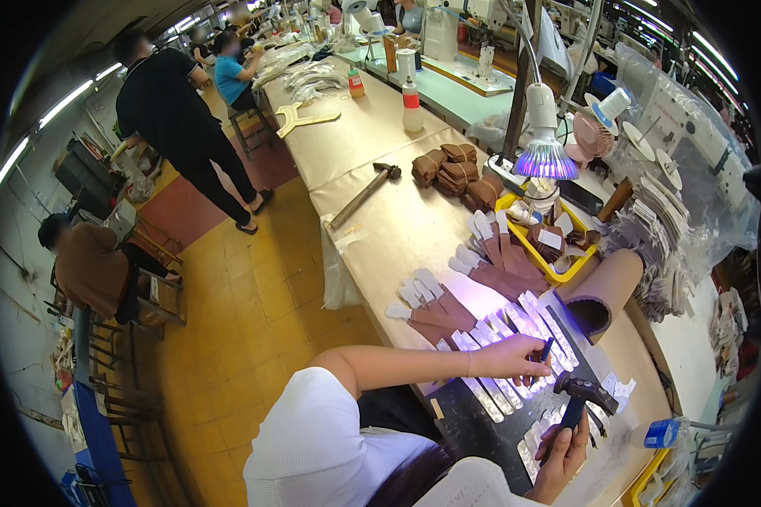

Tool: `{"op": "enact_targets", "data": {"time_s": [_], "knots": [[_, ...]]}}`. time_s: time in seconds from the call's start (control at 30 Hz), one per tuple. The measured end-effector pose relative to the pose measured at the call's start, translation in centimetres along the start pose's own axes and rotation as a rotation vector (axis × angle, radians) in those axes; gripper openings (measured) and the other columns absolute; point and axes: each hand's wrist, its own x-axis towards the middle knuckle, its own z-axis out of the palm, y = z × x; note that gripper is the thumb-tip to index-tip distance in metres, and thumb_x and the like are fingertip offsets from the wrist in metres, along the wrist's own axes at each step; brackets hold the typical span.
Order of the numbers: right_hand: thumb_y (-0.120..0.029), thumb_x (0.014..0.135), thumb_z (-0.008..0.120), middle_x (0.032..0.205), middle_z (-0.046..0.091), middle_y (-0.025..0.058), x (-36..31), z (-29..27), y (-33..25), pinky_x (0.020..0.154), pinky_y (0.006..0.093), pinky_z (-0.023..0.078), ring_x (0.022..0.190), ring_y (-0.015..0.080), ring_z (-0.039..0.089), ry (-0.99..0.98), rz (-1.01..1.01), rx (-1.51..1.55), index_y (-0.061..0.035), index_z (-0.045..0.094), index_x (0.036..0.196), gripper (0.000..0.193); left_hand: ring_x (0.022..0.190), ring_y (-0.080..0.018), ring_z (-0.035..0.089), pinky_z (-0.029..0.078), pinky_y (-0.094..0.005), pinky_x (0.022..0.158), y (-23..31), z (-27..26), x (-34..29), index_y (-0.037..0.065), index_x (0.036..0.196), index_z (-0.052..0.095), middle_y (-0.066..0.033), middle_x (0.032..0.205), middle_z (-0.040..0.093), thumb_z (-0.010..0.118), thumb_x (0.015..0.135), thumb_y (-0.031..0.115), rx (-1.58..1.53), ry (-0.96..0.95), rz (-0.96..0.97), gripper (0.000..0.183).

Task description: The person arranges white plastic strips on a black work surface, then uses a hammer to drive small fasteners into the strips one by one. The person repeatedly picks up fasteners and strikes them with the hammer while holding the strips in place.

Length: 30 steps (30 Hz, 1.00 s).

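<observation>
clasping dark-headed, blue-handled hammer (578, 400), right hand (564, 453) is wrapping fingers around it, left hand (518, 357) is pinching slim dark tool (547, 349)

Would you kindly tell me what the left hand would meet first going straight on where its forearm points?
The way ahead of the left hand looks free, passing between the brown roll and the held hammer, though depth is unclear.
</observation>
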Motion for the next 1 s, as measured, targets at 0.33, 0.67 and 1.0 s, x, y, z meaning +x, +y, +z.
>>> {"op": "enact_targets", "data": {"time_s": [0.33, 0.67, 1.0], "knots": [[-0.028, 0.099, 0.049, 0.069, 0.052, 0.0018, 0.2, 0.0, -0.4, 0.043, 0.0169, 0.030, 0.048, 0.0035, 0.041, -0.009, -0.006, 0.007, -0.0038, 0.041, 0.139, 0.047, 0.069, -0.0095, 0.061, 0.052, -0.0238, 0.057, -0.3, 0.1, 0.5, 0.003, 0.097, 0.057, -0.0030, 0.079, 0.062, 0.063, 0.092, 0.024, -0.012, -0.017, 0.003, 0.022], [-0.028, 0.099, 0.049, 0.069, 0.052, 0.0018, 0.4, 0.2, -0.3, 0.042, 0.0175, 0.030, 0.048, 0.0038, 0.041, 0.006, -0.001, 0.006, -0.0036, 0.041, 0.140, 0.048, 0.070, -0.0096, 0.062, 0.053, -0.0235, 0.058, -0.2, 0.1, 0.8, 0.003, 0.098, 0.056, -0.0037, 0.082, 0.062, 0.062, 0.092, 0.022, -0.018, -0.030, 0.011, 0.021], [-0.028, 0.099, 0.049, 0.069, 0.053, 0.0021, 0.7, 0.0, 0.3, 0.042, 0.0171, 0.031, 0.047, 0.0039, 0.041, 0.011, 0.010, 0.023, -0.0037, 0.041, 0.139, 0.047, 0.069, -0.0096, 0.062, 0.052, -0.0239, 0.059, -0.4, 0.3, 1.3, 0.002, 0.099, 0.057, -0.0036, 0.085, 0.063, 0.062, 0.092, 0.019, -0.023, -0.034, -0.032, 0.019]]}}
